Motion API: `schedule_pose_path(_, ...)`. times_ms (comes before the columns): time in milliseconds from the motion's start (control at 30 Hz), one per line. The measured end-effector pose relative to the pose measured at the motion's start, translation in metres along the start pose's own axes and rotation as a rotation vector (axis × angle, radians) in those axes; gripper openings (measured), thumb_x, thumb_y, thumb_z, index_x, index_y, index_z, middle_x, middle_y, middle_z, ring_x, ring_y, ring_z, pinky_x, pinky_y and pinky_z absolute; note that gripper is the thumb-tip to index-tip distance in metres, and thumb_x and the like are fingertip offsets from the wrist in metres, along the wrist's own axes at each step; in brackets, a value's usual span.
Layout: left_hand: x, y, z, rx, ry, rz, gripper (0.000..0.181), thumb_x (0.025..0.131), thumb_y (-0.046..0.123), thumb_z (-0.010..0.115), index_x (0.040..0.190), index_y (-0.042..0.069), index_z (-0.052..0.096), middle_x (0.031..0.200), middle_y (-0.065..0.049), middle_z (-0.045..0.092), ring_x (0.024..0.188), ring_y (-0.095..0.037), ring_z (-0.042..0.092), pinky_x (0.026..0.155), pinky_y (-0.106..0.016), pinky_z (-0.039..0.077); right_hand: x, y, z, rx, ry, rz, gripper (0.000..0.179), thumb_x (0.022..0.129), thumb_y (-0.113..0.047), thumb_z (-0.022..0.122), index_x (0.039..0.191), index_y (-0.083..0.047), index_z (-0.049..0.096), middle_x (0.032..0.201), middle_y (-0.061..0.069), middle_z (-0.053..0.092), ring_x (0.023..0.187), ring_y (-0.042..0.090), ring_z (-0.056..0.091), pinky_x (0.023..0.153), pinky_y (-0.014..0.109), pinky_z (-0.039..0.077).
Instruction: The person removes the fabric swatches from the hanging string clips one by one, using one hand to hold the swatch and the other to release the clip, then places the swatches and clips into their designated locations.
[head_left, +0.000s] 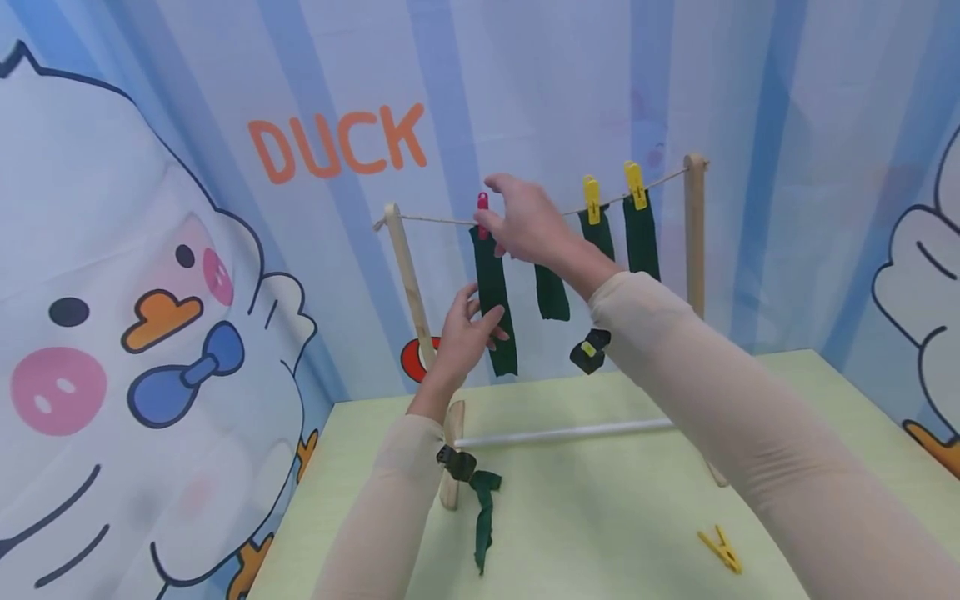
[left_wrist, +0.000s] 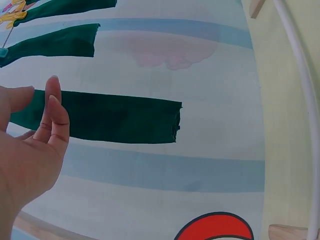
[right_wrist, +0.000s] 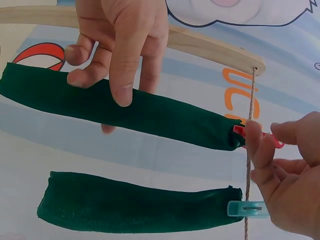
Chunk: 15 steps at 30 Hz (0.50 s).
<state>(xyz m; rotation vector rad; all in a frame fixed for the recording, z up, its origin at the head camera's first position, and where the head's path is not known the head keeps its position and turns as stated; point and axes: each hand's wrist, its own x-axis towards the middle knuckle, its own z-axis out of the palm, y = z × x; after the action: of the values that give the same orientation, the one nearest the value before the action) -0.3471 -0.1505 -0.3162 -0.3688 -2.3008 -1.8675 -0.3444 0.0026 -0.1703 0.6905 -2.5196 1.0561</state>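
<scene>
A dark green cloth strip [head_left: 492, 287] hangs from a rope under a red clothespin [head_left: 483, 200]. My right hand [head_left: 536, 225] is up at this clothespin, index finger and thumb spread apart around it, the thumb overlapping it in the head view. Lower down, my left hand [head_left: 467, 333] stands loosely around the strip, thumb in front and a fingertip showing behind it in the right wrist view. Beside it a second green strip [right_wrist: 140, 202] hangs from a teal clothespin [right_wrist: 245, 208]. Two more green strips [head_left: 642, 237] hang on the right under yellow clothespins [head_left: 592, 200].
The rope [head_left: 438, 220] runs between two wooden posts [head_left: 696, 233], with a white bar [head_left: 562, 433] joining the stand low down. On the pale green table [head_left: 592, 517] lie a crumpled green strip [head_left: 484, 521] and a yellow clothespin [head_left: 722, 550]. A duck-print curtain [head_left: 525, 92] hangs behind.
</scene>
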Motion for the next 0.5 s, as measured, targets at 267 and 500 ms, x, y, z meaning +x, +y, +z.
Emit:
schedule_pose_path(267,-0.0016,0.0015,0.0049,-0.024,-0.039,0.04,0.05,0.103,0.022,0.058,0.149,0.016,0.039,0.133,-0.006,0.061,0.088,-0.023,0.068,0.076,-0.03,0.055,0.0022,-0.0034,0.0047,0.073,-0.01,0.017,0.054,0.108,-0.03,0.046,0.152,-0.003,0.034,0.091,0.012,0.063,0.068,0.024,0.066,0.07,0.028,0.055)
schedule_pose_path(500,-0.003,0.0,0.0055,0.023,-0.031,0.05,0.035,0.105,0.028,0.054,0.136,0.012,0.05,0.121,-0.01,0.064,0.089,-0.023,0.067,0.077,-0.029,0.054,0.003,-0.001,0.0069,0.206,-0.005,0.033,0.053,0.107,-0.027,0.048,0.153,-0.004,0.034,0.112,0.011,0.06,0.071,0.024,0.065,0.068,0.029,0.056)
